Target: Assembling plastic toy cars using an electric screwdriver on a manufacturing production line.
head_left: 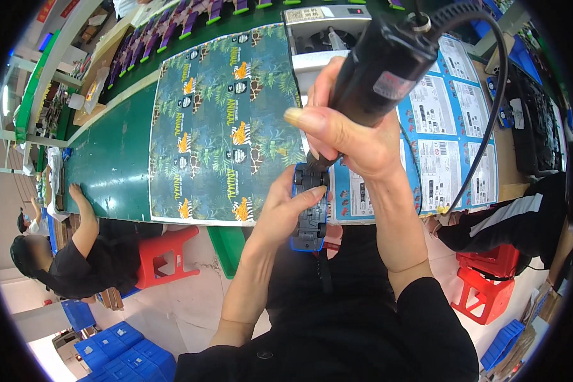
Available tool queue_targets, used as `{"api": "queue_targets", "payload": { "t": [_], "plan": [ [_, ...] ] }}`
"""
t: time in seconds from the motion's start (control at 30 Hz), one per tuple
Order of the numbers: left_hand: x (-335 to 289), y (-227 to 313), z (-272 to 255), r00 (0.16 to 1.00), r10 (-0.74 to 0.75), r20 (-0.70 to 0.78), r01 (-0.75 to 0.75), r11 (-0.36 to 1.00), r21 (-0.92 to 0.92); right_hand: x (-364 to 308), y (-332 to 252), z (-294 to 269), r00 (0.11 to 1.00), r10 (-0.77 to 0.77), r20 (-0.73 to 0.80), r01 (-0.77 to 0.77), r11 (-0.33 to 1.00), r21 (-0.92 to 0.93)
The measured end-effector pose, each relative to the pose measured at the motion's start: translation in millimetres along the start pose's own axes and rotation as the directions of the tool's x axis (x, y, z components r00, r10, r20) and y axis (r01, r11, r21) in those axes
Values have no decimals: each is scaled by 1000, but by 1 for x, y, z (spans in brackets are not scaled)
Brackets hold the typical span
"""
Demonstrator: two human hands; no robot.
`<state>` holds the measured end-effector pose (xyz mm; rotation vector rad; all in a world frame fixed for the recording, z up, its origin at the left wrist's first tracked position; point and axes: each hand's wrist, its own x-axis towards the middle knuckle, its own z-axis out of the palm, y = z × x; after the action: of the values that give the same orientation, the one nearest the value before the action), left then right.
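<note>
A toy car (310, 230) with a blue body lies upside down in my left hand (277, 209), its black underside and wheels facing up. The fingers and thumb of that hand are closed around its sides, near the table's front edge. My right hand (369, 145) grips a thick black electric screwdriver (383, 70) with a coiled cord at its top. The tool points down, its lower end at the far end of the car's underside. My fingers and the tool partly hide the tip, so I cannot tell whether it touches a screw.
Printed sheets, one with jungle animals (226, 134) and one blue and white (439, 140), cover the green table (111, 169). A screw feeder box (325, 16) stands behind. The cord (504, 83) loops down at right. People sit at both sides, near red stools (172, 254).
</note>
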<state>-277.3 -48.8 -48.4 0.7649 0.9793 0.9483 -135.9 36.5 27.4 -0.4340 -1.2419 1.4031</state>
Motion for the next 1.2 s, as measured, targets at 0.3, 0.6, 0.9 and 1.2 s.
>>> {"api": "queue_targets", "payload": {
  "t": [0.3,0.6,0.9,1.2],
  "plan": [
    [-8,-7,6,997,83,-5,-83,996,8,-28,-16,-7,986,-148,-77,161,966,202],
    [-27,-18,10,981,159,-111,-177,970,-170,-52,-35,-14,939,-343,4,328,902,281],
    [-45,-31,17,987,99,-128,-121,976,-183,-26,-62,-33,850,-415,-325,501,827,256],
    [-77,-48,27,995,59,-83,-77,969,-235,55,-42,-107,658,-325,-679,574,801,173]
  ]
}}
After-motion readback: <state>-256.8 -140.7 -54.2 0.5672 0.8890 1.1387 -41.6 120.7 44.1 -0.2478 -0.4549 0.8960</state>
